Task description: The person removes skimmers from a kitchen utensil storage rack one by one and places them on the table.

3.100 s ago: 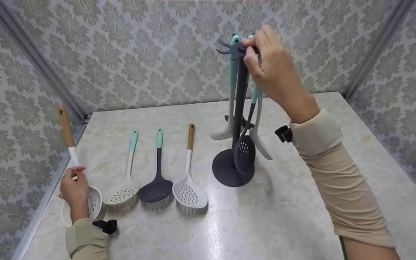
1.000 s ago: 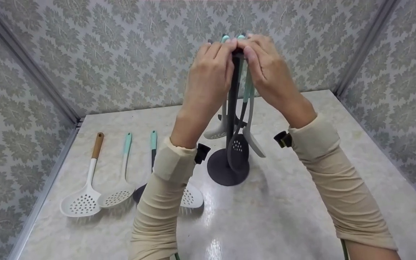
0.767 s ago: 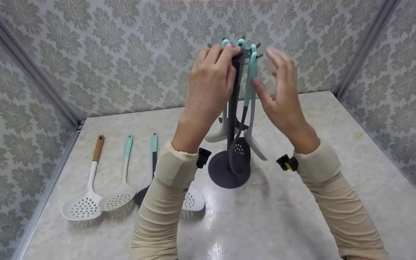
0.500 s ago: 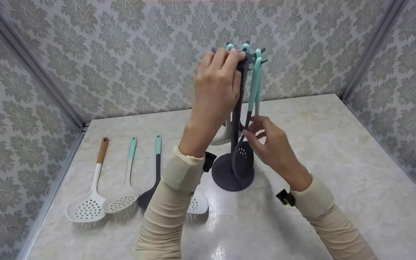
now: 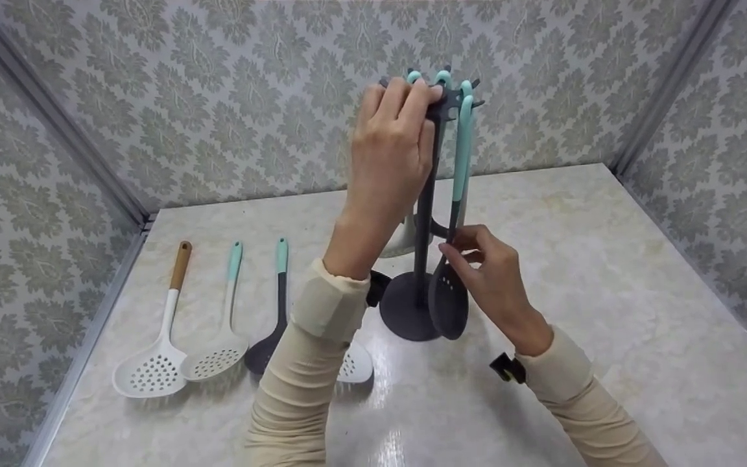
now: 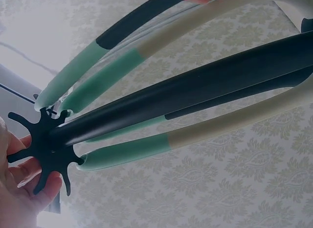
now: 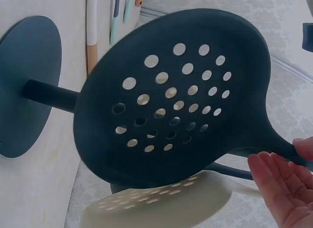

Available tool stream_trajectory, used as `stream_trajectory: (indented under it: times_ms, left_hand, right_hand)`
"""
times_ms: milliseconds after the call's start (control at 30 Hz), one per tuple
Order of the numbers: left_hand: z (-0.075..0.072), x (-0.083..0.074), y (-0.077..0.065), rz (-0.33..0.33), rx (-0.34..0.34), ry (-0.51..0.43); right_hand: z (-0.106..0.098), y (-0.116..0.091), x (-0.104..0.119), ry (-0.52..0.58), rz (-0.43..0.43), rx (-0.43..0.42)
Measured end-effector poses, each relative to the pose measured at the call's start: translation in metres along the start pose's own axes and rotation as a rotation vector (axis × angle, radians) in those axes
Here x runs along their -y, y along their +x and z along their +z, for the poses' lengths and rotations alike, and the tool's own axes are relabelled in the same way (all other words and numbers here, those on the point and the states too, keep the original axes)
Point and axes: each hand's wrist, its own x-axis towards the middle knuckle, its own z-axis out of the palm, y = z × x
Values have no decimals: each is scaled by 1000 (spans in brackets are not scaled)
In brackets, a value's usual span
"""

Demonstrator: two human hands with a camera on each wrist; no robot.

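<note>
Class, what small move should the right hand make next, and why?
Probably raise the skimmer slightly, to unhook it: the right hand pinches its shaft just above the bowl, its top hangs on the rack, and the left hand grips the rack's top.

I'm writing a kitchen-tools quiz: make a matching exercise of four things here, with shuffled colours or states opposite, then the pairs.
1. Stand
2. Leftmost lying skimmer
3. Front hanging skimmer
4. Third lying skimmer from the left

A. Dark head, mint handle, lying down
B. Upright, top held in the left grip
C. White head, brown upper handle
D. Neck pinched in the right grip

Pairs: 1-B, 2-C, 3-D, 4-A
</note>
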Motion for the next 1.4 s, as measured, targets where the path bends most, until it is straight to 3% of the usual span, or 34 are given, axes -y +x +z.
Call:
stream_trajectory:
  times_ms: [433,667,900,1133,1300,1400]
  left_hand:
    - [0,1,0,13,-18,23]
    - [0,1,1,20,-24,13]
    - [3,2,0,34,-61,5]
    - [4,2,0,34,-72,14]
    - [5,1,-1,33,-71,23]
    - [5,1,-1,31,-68,28]
  right_hand:
    - [-28,-11,7,257,-39,-52]
    - [-50,-25,1,230,45,-34]
    - [-62,-31,-36,54,274,-11]
    - [-55,-35,-96,-37,469,110]
    - [-46,-40,-133,-63,639,185]
    - [-41,-39,-149,-21,748,237]
